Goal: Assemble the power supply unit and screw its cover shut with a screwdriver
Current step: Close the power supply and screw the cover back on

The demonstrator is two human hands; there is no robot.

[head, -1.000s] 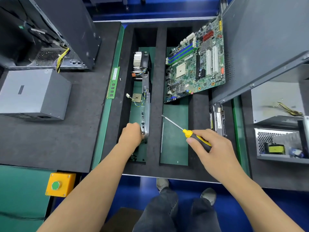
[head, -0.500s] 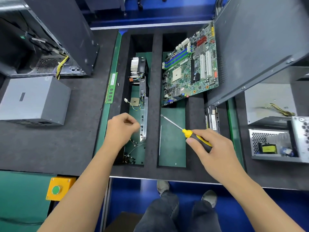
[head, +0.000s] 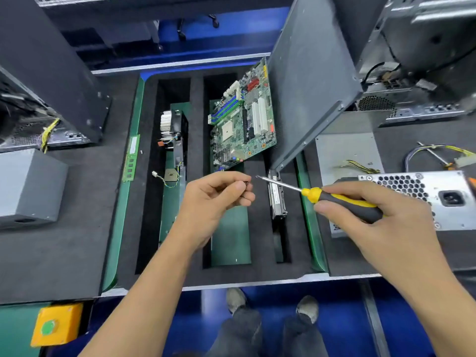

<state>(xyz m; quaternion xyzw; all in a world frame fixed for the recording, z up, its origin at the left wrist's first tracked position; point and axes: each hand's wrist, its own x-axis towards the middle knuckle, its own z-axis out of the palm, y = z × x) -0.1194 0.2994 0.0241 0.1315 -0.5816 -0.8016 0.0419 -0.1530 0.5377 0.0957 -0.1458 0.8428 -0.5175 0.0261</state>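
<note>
- The left hand is hovering over the foam tray, its fingers curled and pinching a small dark screw between thumb and forefinger.
- The right hand is gripping the black-and-yellow handle of a screwdriver, fingers wrapped round it; the shaft is pointing left and a little away from the person.
- The screwdriver tip is sitting just beside the screw, the two apart by a small gap; whether they are touching cannot be told.
- The power supply, silver with a honeycomb grille and a mains socket, is lying on the dark mat at the right, partly hidden behind the right hand.
- A grey cover is lying flat just behind it, with yellow wires resting on it.
- A motherboard is leaning tilted in a middle slot of the tray, against a grey case panel.
- A heatsink with fan is standing in the left slot, and a RAM stick is lying on the green strip beside the tray.
- A grey box is sitting on the mat at the far left.
- A yellow box with a green button is showing at the lower left.
</note>
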